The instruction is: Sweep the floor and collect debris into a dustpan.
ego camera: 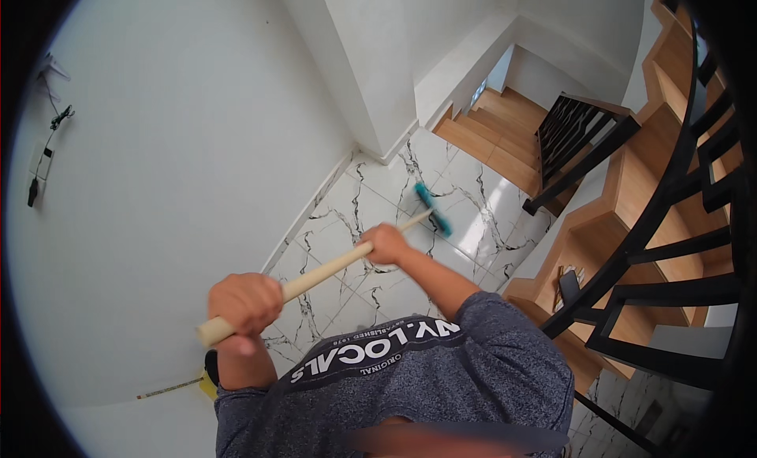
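Observation:
My left hand (245,304) is closed round the upper end of a pale wooden pole (325,271). Farther down the same pole, my right hand (384,245) grips it too. The pole slants away from me to a long, narrow teal head (433,209), a broom or mop head, over the marble-patterned tile floor (331,221). The head is blurred, so its bristles or cloth cannot be told apart, nor can its exact contact with the floor.
A white wall (177,162) runs along the left, with a cable at a wall socket (44,162). Wooden steps (497,138) descend ahead, by a black metal railing (576,144). On the right, other wooden stairs (591,239) hold a phone (569,286). A yellow tape measure (207,386) lies lower left.

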`<state>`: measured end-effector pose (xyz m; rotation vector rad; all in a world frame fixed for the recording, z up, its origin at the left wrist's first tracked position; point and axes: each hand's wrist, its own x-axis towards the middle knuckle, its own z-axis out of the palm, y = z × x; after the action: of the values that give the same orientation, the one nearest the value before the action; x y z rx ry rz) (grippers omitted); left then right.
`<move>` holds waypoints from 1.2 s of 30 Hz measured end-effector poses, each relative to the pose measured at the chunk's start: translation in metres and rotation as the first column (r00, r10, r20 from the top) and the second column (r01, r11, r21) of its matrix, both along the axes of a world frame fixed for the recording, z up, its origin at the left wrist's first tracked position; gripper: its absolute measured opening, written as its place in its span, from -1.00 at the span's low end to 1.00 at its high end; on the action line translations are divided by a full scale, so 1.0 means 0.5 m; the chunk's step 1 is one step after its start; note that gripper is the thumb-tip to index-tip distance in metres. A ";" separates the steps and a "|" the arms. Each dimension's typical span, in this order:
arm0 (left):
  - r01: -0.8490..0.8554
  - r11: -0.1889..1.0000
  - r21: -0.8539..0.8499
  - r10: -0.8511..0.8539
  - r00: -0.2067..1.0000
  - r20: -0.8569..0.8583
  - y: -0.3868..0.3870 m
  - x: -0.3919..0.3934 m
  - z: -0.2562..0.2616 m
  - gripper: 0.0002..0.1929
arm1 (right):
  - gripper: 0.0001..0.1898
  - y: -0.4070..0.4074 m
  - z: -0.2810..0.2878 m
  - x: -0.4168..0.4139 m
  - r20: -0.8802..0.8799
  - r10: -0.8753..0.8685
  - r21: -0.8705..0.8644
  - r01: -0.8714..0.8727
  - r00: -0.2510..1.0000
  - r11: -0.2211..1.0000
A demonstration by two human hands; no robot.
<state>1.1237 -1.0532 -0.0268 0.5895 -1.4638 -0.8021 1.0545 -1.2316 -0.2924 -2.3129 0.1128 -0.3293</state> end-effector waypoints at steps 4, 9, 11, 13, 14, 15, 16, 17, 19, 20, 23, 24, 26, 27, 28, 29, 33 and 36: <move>-0.494 0.868 0.048 0.440 0.811 0.386 -0.056 0.015 -0.162 -0.73 | -0.70 -0.161 -0.044 0.040 -0.196 -0.472 -0.065 0.469 0.859 0.881; -0.374 0.907 0.194 0.324 0.913 0.246 -0.118 0.089 -0.292 -0.68 | -0.61 -0.197 -0.169 0.098 -0.204 -0.464 -0.106 0.452 0.862 0.886; -0.355 0.894 0.274 0.260 0.908 0.329 -0.099 0.125 -0.228 -0.66 | -0.70 -0.131 -0.203 0.133 -0.425 -0.217 0.163 0.310 0.879 0.937; -0.347 0.926 0.147 0.278 0.893 0.355 -0.052 0.166 -0.152 -0.65 | -0.84 -0.005 -0.192 0.166 -0.104 -0.160 0.247 0.182 0.982 0.952; -0.334 0.941 0.063 0.314 0.925 0.214 -0.024 0.176 -0.124 -0.60 | -0.88 0.022 -0.146 0.194 -0.046 -0.050 0.225 0.060 0.998 0.973; -0.304 0.953 0.011 0.302 0.949 0.090 0.006 0.189 -0.084 -0.58 | -0.89 0.043 -0.089 0.212 0.010 0.057 0.198 -0.057 0.998 0.979; -0.204 0.979 -0.028 0.205 0.978 0.035 0.025 0.222 -0.047 -0.58 | -0.89 0.050 -0.043 0.226 0.008 0.044 0.193 -0.045 0.999 0.980; -0.121 0.990 -0.069 0.121 0.993 -0.013 0.040 0.249 -0.027 -0.58 | -0.89 0.061 -0.004 0.245 -0.027 0.072 0.111 -0.069 0.997 0.991; -0.139 0.987 -0.083 0.138 0.990 -0.022 0.050 0.281 -0.028 -0.59 | -0.91 0.058 0.011 0.274 0.053 0.059 0.019 -0.060 0.997 0.998; -0.139 0.985 -0.099 0.136 0.990 -0.037 0.047 0.302 -0.039 -0.61 | -0.93 0.025 -0.005 0.278 0.163 0.008 0.011 -0.010 0.987 1.000; -0.453 0.889 0.070 0.419 0.864 0.278 -0.014 0.342 -0.167 -0.80 | -0.83 -0.125 -0.085 0.306 -0.085 -0.337 -0.101 0.329 0.938 0.939; -0.436 0.892 0.117 0.399 0.883 0.245 -0.050 0.346 -0.228 -0.89 | -0.78 -0.171 -0.111 0.317 -0.236 -0.429 -0.122 0.412 0.872 0.903; -0.491 0.826 0.277 0.429 0.866 0.257 -0.104 0.330 -0.349 -0.93 | -0.72 -0.247 -0.174 0.334 -0.454 -0.436 -0.160 0.411 0.777 0.898; -0.463 0.812 0.356 0.412 0.886 0.214 -0.123 0.332 -0.391 -0.93 | -0.72 -0.259 -0.213 0.341 -0.463 -0.431 -0.159 0.406 0.775 0.900; -0.455 0.813 0.363 0.405 0.890 0.210 -0.134 0.347 -0.396 -0.93 | -0.75 -0.272 -0.244 0.347 -0.348 -0.445 -0.230 0.385 0.825 0.894; -0.491 0.801 0.342 0.456 0.871 0.184 -0.138 0.366 -0.397 -0.94 | -0.77 -0.285 -0.273 0.354 -0.228 -0.438 -0.300 0.366 0.869 0.881; -0.562 0.808 0.177 0.568 0.823 0.025 -0.065 0.445 -0.282 -0.76 | -0.78 -0.123 -0.232 0.457 -0.138 0.007 0.193 0.020 0.990 0.981; -0.724 0.688 0.043 0.722 0.678 -0.137 0.041 0.487 -0.138 -0.54 | -0.77 -0.003 -0.045 0.500 -0.075 0.384 0.246 -0.356 0.920 0.902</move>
<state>1.3673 -1.0325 -0.0959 0.9962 -0.9596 -0.1844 1.3045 -1.2329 -0.3152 -2.0677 -0.2196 0.0205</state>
